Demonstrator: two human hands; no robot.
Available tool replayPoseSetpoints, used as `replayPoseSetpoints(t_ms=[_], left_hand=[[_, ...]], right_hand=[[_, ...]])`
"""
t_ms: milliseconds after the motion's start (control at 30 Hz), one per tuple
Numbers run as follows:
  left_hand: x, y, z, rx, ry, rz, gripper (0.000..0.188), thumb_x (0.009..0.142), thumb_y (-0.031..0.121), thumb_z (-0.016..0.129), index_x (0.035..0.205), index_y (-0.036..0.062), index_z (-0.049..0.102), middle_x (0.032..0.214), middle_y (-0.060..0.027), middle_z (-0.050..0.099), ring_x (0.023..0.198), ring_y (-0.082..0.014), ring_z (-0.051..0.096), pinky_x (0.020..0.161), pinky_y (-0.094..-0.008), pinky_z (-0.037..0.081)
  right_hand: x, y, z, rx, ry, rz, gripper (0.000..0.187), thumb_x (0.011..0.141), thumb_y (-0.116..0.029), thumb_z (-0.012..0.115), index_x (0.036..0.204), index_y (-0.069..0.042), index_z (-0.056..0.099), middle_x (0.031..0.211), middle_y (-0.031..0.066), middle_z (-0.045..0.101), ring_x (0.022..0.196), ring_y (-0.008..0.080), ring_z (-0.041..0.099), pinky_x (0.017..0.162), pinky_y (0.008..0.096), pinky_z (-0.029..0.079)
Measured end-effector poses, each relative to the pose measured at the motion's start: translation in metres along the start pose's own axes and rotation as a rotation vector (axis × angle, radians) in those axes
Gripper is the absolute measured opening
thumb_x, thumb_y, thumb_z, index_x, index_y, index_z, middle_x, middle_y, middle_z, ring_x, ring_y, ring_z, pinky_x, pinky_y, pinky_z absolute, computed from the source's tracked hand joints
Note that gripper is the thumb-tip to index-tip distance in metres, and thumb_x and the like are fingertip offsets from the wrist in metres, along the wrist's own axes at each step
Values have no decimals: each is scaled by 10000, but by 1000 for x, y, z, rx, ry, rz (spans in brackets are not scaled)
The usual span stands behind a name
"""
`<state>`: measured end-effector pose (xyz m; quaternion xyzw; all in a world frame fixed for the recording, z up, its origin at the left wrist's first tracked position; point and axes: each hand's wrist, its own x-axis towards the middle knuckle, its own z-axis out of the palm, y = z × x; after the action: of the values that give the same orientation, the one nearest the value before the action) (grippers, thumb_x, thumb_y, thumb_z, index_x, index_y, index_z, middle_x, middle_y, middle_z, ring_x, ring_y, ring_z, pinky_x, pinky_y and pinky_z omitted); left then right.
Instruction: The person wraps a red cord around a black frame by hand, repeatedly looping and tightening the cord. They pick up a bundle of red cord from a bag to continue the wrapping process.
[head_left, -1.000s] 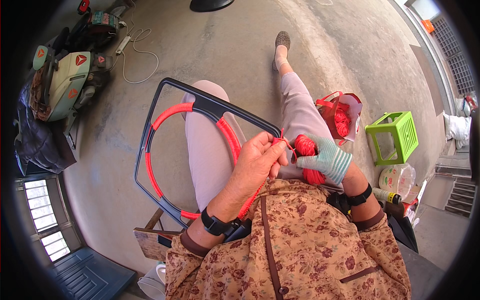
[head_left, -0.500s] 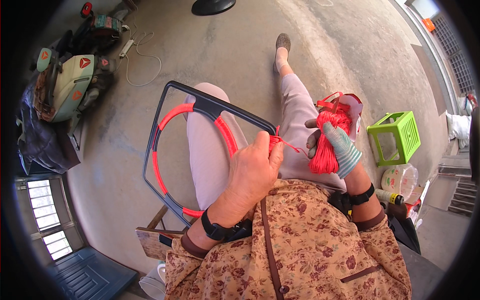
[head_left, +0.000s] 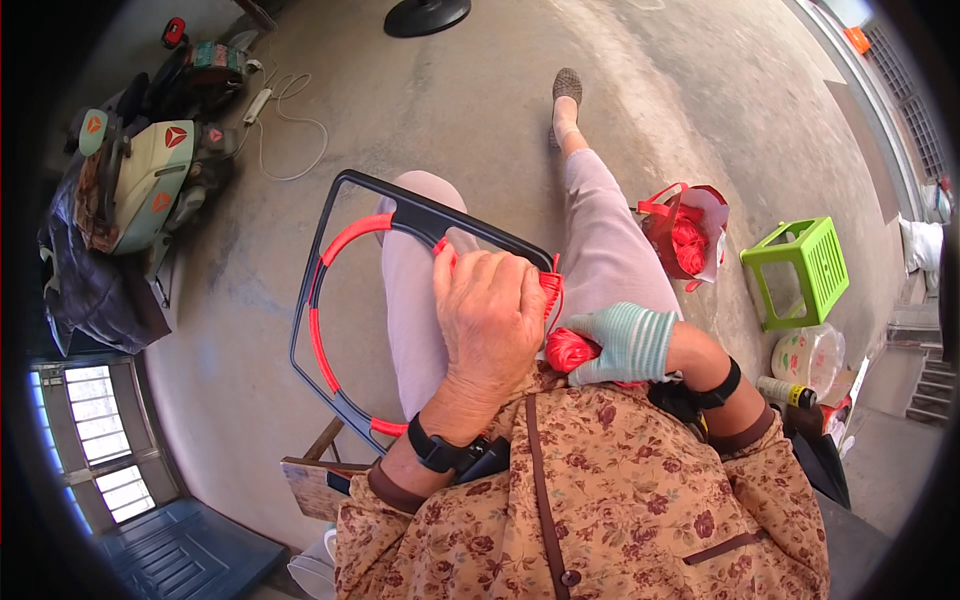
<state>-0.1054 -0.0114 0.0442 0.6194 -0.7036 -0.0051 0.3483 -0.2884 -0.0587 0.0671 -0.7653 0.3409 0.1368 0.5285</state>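
Observation:
Across my lap lies a black frame (head_left: pixel 345 181) with rounded corners and an inner ring, much of the ring wrapped in red cord (head_left: pixel 318 345). My bare left hand (head_left: pixel 490 315) is closed over the frame's right side, where more red cord is bunched; its fingertips rest on the wrapped ring. In a striped, pale green glove, my right hand (head_left: pixel 625 345) grips a skein of red cord (head_left: pixel 570 350) close to my waist, just right of the left hand. A thin strand hangs between the bunched cord and the skein. The glove hides most of the skein.
A red bag (head_left: pixel 662 240) holding more red cord stands beside my right leg. Farther right are a green plastic stool (head_left: pixel 822 268) and a clear tub (head_left: pixel 803 355). A scooter (head_left: pixel 155 190) and a white power strip (head_left: pixel 257 106) are at the left. A round black base (head_left: pixel 427 14) stands ahead.
My right hand has brought the skein down and left toward my waist, uncovering the red bag. My left hand has turned over, its fingers now reaching across the frame toward the ring.

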Motion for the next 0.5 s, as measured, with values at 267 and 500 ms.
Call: replayPoseSetpoints(t_ms=[267,500], left_hand=[[-9,-12,3,-45,-89,-112,46,845,95,607,861,55,625,761,-71,597,815,-263,576,1027,-500,313],[-6,-6,1,-344,-333,-111,216,803,191,692,929,26,634,599,-84,550,652,-282,575,1048,-495,340]], right_hand=[[-25,75,-30,819,550,-59,401,786,-202,672,1131,-15,596,896,56,641,795,155,630,732,303,528],[-113,250,-52,1662,1121,-603,457,926,-361,609,1173,11,512,990,96,622,868,185,611,802,331,518]])
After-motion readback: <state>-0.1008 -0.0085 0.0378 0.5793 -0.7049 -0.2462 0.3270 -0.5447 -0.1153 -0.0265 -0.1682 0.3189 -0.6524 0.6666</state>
